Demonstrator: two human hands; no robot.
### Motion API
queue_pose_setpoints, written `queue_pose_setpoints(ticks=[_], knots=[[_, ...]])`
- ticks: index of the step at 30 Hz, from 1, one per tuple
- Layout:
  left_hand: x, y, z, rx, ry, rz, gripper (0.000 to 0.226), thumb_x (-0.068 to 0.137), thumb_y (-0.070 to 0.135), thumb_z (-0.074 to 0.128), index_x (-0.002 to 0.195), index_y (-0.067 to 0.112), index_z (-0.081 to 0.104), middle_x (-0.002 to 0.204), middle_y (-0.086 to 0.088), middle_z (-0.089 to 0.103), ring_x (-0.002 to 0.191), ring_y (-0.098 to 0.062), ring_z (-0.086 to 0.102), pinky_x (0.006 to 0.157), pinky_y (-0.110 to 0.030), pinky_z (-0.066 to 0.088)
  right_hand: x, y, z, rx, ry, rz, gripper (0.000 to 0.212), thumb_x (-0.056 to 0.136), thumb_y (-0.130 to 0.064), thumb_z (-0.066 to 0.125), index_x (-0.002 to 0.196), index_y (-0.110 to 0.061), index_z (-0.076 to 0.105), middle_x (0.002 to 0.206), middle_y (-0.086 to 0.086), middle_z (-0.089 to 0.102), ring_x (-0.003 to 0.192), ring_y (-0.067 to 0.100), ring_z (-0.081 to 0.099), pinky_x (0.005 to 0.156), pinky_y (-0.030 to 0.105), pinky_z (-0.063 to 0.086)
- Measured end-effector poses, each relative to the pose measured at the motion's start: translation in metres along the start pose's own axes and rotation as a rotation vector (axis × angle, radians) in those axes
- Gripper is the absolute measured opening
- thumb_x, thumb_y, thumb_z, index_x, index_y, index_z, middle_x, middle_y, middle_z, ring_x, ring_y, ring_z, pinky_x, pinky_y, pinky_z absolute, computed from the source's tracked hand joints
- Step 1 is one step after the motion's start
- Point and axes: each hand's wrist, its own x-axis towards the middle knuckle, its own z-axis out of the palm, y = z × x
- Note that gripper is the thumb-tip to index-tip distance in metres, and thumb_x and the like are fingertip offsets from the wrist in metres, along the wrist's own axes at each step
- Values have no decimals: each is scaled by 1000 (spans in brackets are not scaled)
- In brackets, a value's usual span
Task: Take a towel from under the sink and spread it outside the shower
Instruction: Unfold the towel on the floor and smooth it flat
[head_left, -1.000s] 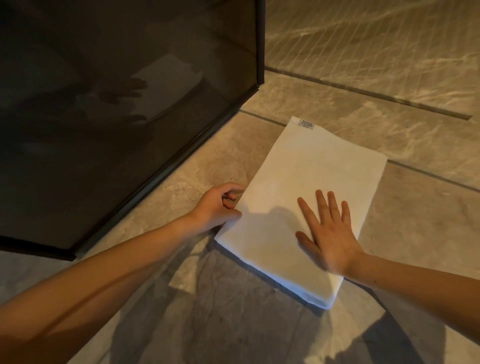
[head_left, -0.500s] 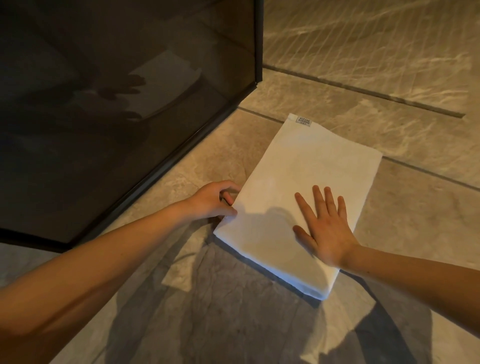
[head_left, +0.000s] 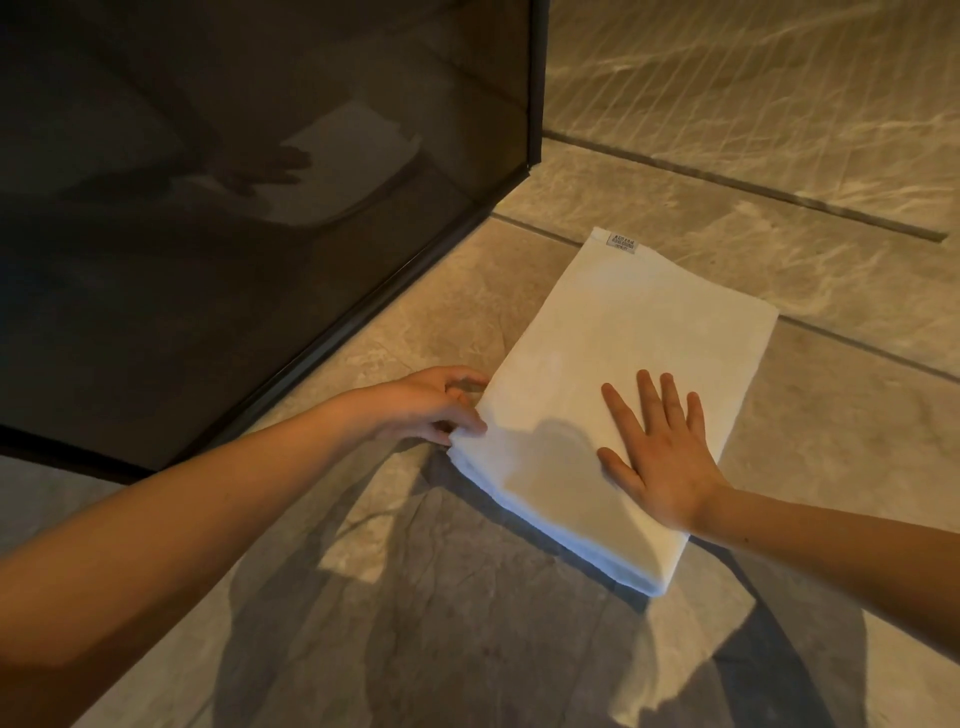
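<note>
A white folded towel (head_left: 618, 364) lies flat on the stone tile floor, a small label at its far corner. My left hand (head_left: 428, 402) pinches the towel's near-left corner, fingers curled around the folded edge. My right hand (head_left: 660, 457) rests flat on the towel's near half, fingers spread, palm down. The towel lies just right of the dark shower glass (head_left: 234, 208).
The dark glass panel has a black frame (head_left: 535, 88) and a black bottom rail (head_left: 337, 332) running diagonally along the floor at left. A long floor drain slot (head_left: 753, 189) runs behind the towel. Tile floor extends toward me and to the right.
Both hands keep the same hold on the towel. The whole scene has shifted slightly in the view; the towel has not visibly unfolded.
</note>
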Motion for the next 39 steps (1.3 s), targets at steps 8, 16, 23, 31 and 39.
queue_pose_setpoints(ticks=[8, 16, 23, 31, 39], knots=[[-8, 23, 8, 130, -22, 178, 71, 79, -3, 73, 139, 25, 46, 63, 3, 53, 61, -7, 57, 63, -19, 48, 1, 1, 2, -11, 13, 3, 84, 78, -75, -16, 149, -32, -26, 162, 13, -18, 147, 39, -19, 119, 56, -8], [-2, 25, 24, 28, -122, 86, 77, 78, -6, 52, 119, 59, 53, 140, -7, 39, 112, -23, 54, 87, -34, 52, 1, 1, 3, -36, 6, 1, 85, 79, -74, -16, 151, -31, -22, 163, 15, -16, 148, 40, -17, 117, 56, -7], [-5, 19, 15, -148, -211, -1, 65, 78, -8, 46, 124, 34, 65, 145, 2, 44, 127, -24, 47, 106, -35, 43, 3, -1, -2, -24, -31, 10, 77, 92, -70, 8, 153, -31, -15, 163, 14, -11, 148, 41, -12, 117, 57, -3], [-16, 48, 36, 62, -195, 57, 70, 82, -10, 46, 132, 37, 59, 143, 7, 45, 122, -16, 46, 96, -24, 45, 82, -19, -113, 720, -39, 14, 42, 103, -42, 34, 145, -43, 31, 83, 8, 57, 70, 23, 55, 69, 34, 45], [-20, 62, 51, 248, -233, 121, 76, 64, 7, 52, 131, 43, 58, 148, 14, 39, 131, -22, 40, 110, -40, 36, 111, -28, -141, 426, -235, 138, 28, 90, -19, 55, 113, -4, 62, 113, 13, 66, 78, 31, 73, 64, 34, 60]])
